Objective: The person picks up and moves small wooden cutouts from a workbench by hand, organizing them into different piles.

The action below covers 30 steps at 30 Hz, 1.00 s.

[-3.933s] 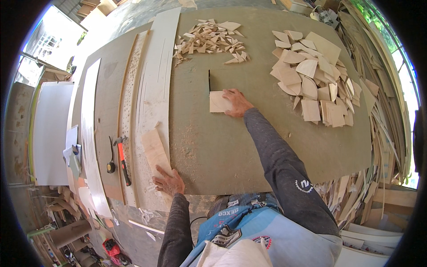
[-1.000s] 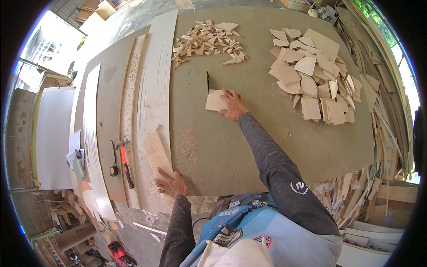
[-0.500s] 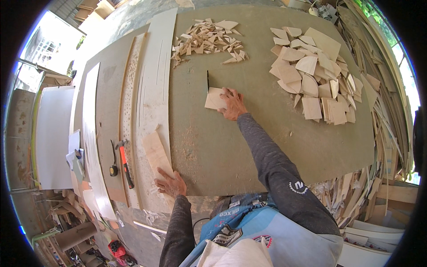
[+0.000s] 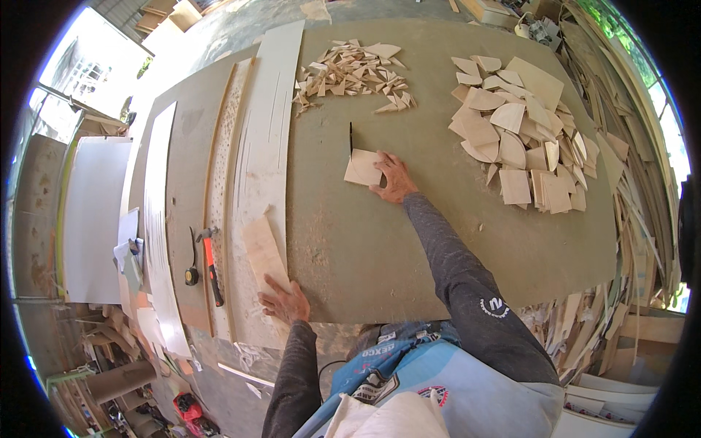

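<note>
My right hand (image 4: 394,177) is closed on the right edge of a small square plywood piece (image 4: 361,166), thumb and fingers along that edge. The piece lies on the large table (image 4: 438,241), its far edge against a thin black strip (image 4: 350,137) that looks like a saw blade. Fingers spread, my left hand (image 4: 287,300) rests flat on the near end of a longer plywood strip (image 4: 263,247). This strip lies at a slant on a long white board (image 4: 255,157) at the left of the table.
Small wooden offcuts (image 4: 350,73) are heaped at the far side. A bigger pile of curved and square plywood pieces (image 4: 507,120) lies to the right. At left are an orange-handled hammer (image 4: 213,271) and a tape measure (image 4: 191,276). Stacked wood scraps (image 4: 635,190) line the right side.
The whole view has shifted slightly. My right hand's fingers have drawn back to the plywood piece's right edge, uncovering more of it. The left hand stays on its strip.
</note>
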Each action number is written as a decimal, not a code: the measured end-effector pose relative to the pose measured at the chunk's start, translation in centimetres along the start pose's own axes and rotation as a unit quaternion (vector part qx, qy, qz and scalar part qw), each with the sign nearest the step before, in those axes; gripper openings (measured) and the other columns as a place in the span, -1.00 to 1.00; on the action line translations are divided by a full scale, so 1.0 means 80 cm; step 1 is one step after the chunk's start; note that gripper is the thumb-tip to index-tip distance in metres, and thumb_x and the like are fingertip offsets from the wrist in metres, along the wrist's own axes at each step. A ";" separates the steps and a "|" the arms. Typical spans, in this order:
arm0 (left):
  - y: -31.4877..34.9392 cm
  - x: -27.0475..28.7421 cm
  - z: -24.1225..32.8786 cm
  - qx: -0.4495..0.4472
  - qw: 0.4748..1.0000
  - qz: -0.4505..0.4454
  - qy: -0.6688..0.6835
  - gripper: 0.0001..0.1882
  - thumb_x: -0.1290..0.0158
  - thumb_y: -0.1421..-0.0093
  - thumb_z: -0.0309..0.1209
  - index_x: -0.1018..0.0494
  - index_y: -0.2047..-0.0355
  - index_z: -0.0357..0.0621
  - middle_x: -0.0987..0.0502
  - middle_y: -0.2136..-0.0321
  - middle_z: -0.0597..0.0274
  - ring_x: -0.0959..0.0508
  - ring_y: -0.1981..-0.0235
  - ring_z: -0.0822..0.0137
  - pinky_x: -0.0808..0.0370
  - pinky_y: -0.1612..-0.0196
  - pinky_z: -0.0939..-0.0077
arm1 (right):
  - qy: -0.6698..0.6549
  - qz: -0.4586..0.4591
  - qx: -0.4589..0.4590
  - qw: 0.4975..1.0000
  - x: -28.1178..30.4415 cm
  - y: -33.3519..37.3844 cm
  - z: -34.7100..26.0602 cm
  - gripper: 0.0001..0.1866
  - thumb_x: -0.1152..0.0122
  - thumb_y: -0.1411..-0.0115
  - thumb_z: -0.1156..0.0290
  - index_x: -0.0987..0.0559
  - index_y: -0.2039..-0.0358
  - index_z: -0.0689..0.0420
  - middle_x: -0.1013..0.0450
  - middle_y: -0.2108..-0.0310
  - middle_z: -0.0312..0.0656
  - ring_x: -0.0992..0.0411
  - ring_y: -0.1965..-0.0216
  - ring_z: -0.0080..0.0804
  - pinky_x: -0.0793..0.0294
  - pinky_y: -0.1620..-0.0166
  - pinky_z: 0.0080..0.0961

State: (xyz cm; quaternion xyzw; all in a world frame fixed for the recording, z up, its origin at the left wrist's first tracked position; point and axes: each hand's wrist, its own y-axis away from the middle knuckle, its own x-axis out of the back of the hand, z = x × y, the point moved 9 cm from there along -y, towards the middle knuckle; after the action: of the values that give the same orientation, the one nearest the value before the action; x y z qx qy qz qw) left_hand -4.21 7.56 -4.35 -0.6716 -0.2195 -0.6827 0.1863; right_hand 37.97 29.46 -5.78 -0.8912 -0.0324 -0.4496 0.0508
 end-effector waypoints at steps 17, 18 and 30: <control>-0.001 0.001 0.004 0.012 0.999 -0.033 0.002 -0.08 -0.03 -0.34 0.03 0.22 -0.54 0.25 0.03 -0.37 -0.48 0.02 -0.43 -0.34 0.03 -0.38 -0.43 | 0.046 -0.004 -0.022 0.999 0.007 0.009 -0.018 -0.30 -0.46 -0.06 0.14 -0.50 -0.19 0.16 -0.12 -0.44 0.04 0.01 -0.44 -0.02 -0.02 -0.43 0.05; -0.001 0.002 0.003 0.010 1.000 -0.029 0.000 -0.08 -0.03 -0.34 0.03 0.22 -0.54 0.25 0.02 -0.36 -0.48 0.02 -0.43 -0.34 0.03 -0.37 -0.43 | 0.045 -0.002 -0.023 0.999 0.007 0.008 -0.019 -0.30 -0.46 -0.07 0.14 -0.50 -0.19 0.16 -0.12 -0.44 0.04 0.01 -0.44 -0.02 -0.02 -0.43 0.05; -0.001 0.001 0.002 0.002 1.000 -0.015 -0.001 -0.11 -0.01 -0.35 0.04 0.19 -0.54 0.27 0.01 -0.37 -0.49 -0.02 -0.42 -0.35 0.01 -0.36 -0.45 | 0.013 -0.009 -0.005 1.000 0.000 0.011 -0.013 -0.29 -0.51 -0.01 0.22 -0.50 -0.17 0.21 -0.12 -0.44 0.06 0.03 -0.45 -0.04 0.04 -0.44 0.08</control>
State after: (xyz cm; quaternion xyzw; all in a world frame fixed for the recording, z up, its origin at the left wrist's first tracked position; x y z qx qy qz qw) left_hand -4.17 7.72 -4.30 -0.6685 -0.2313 -0.6841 0.1776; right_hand 37.22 28.49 -5.17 -0.8854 -0.0374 -0.4613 0.0427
